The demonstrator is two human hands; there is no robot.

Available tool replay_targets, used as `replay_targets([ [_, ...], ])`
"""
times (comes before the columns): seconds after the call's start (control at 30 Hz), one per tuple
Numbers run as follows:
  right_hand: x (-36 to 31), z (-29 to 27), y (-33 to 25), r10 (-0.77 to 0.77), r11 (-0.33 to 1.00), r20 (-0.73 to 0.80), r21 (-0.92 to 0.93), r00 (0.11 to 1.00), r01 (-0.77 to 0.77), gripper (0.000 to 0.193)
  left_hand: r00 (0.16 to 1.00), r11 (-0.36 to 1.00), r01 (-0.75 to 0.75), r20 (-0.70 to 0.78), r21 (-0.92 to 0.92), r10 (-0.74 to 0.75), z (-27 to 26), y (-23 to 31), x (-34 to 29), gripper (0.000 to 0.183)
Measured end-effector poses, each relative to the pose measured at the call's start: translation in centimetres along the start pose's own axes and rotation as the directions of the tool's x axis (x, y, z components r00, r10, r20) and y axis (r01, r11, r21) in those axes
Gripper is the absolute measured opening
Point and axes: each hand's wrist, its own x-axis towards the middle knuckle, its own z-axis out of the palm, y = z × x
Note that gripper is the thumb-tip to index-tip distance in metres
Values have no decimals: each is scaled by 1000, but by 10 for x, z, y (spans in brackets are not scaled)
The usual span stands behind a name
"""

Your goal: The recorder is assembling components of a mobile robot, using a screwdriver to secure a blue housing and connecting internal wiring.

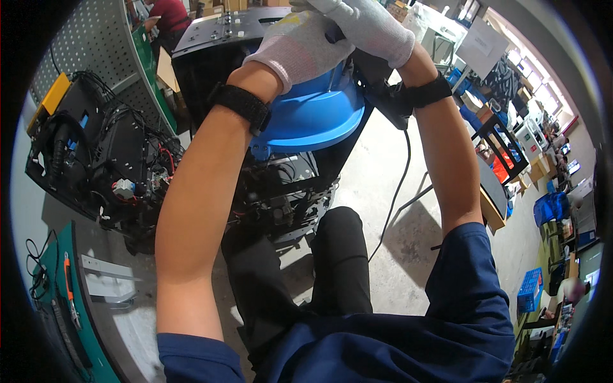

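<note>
My left hand [303, 48], in a pale knitted glove, is over a blue rounded plastic part [313, 118] on a tall black machine [204, 54]. Against it, overlapping, lies my right hand [372, 29], gloved the same way. The fingers of both are partly hidden behind each other or cut off by the top edge, so what they hold, if anything, does not show. Beneath the blue part the machine's frame is exposed, with wiring and mechanical parts [281, 191]. Beside the machine's top plate, small fittings [239, 33] lie near my left hand.
Left stands an opened black assembly [115, 153] with loose cables, near a perforated grey panel [83, 38]. A green mat [83, 306] at lower left bears an orange-handled tool [68, 274]. A black cable [399, 185] runs down to the floor. Another person [169, 16] is at the far left.
</note>
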Motion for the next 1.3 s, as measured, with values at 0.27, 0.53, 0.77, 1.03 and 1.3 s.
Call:
replay_targets([
  [0.27,-20,1,12,187,961,-175,237,967,-143,33,997,998,59,-40,-14,-60,7,4,3,55],
  [0.53,-34,-5,41,227,834,-69,529,972,-157,19,990,991,120,-88,60,-115,18,5,7,63],
  [0.77,-32,-14,69,196,822,-24,550,980,-150,20,990,991,132,-46,-22,-133,15,4,2,59],
  [1.03,-36,-14,64,164,665,69,729,984,-162,29,996,995,90,-27,50,-89,12,3,-1,60],
  [1.3,-35,-16,68,106,787,-12,612,994,-77,39,985,982,169,18,88,-172,12,5,1,62],
])
